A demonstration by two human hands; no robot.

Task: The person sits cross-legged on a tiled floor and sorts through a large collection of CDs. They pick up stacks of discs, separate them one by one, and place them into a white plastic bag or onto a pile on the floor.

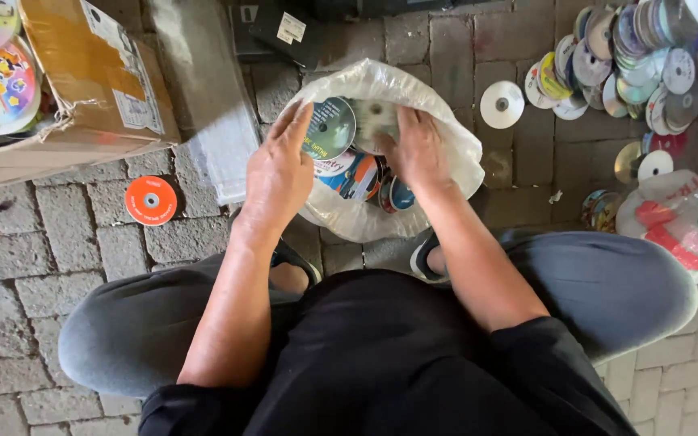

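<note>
Thin shiny plastic discs (pixel 357 149) fill the white plastic bag (pixel 454 153) at twelve o'clock; left hand (pixel 278 178) and right hand (pixel 420 149) each grip one (light, stiff, slippery, likely best held by rims)

brown cardboard box (pixel 82 81) upper left, white labels (pixel 135 109)

Both forearms reach toward 12 o'clock; left hand (pixel 279 175) palm-down with fingers spread, right hand (pixel 419 151) palm-down with fingers curled, side by side, apart

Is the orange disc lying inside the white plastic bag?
No, the orange disc lies on the brick paving, left of the white bag.
</note>
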